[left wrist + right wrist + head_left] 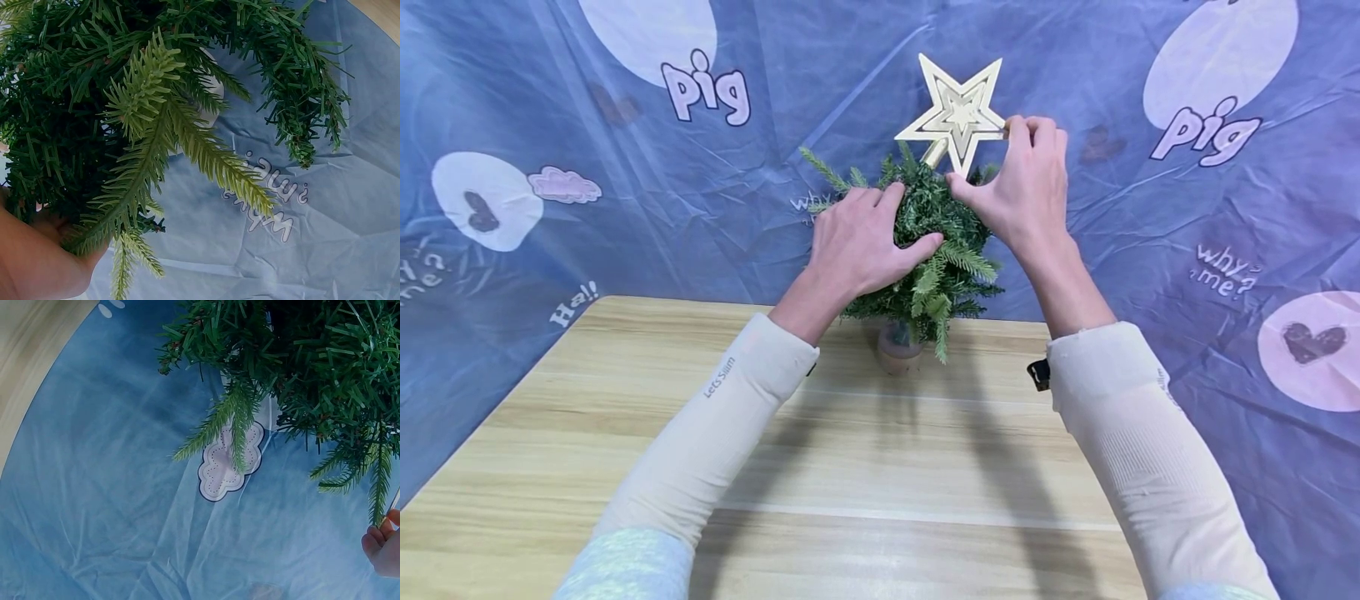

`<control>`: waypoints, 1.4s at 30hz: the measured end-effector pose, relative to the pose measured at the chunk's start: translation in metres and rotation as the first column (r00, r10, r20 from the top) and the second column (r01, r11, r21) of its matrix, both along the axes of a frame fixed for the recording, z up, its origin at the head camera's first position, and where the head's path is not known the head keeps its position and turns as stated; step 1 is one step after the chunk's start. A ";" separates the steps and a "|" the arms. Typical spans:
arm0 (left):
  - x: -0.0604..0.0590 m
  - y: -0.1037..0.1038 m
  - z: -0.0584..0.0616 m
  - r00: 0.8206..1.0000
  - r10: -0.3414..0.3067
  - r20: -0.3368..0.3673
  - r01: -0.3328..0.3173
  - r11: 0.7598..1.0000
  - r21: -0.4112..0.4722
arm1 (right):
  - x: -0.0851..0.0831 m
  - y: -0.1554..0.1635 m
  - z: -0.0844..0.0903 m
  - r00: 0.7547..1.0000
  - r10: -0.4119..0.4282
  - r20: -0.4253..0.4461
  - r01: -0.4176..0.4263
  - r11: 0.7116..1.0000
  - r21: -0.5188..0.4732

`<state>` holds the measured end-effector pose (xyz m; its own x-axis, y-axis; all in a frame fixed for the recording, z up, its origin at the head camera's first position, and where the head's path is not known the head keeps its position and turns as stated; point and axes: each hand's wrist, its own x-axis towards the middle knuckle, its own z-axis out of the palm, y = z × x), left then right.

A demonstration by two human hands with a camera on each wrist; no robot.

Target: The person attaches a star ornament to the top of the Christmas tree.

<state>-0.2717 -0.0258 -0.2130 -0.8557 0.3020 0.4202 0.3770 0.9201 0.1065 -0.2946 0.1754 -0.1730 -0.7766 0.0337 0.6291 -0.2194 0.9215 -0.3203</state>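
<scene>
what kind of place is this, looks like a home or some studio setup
Likely a makeshift recording setup, not a lived-in room: a blue cartoon sheet hangs as a backdrop behind a wooden table that bears only a small tree topped with a star.

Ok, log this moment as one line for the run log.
left hand: grips small tree | right hand: pinches gold star at treetop | tree upright in pot on wooden table

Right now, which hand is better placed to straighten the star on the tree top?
Right. The right hand already pinches the star at its lower and right points, so it could probably tilt it directly. The left hand grips the tree branches lower down, steadying it.
</scene>
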 end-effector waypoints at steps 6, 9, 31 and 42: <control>0.001 -0.001 -0.001 1.000 0.001 -0.005 -0.001 1.000 0.004 | 0.001 -0.001 -0.001 1.000 0.014 -0.014 -0.014 1.000 0.004; 0.002 -0.001 -0.001 1.000 0.004 -0.004 -0.004 1.000 0.004 | 0.001 -0.001 -0.001 0.999 0.026 -0.029 -0.026 1.000 0.009; 0.006 0.001 -0.002 1.000 0.003 -0.007 -0.003 1.000 -0.009 | 0.003 0.003 -0.006 0.987 0.102 -0.124 -0.101 0.995 0.020; 0.008 0.002 -0.001 1.000 0.010 -0.007 -0.010 1.000 -0.016 | 0.004 0.005 -0.004 0.967 0.150 -0.207 -0.139 0.988 0.068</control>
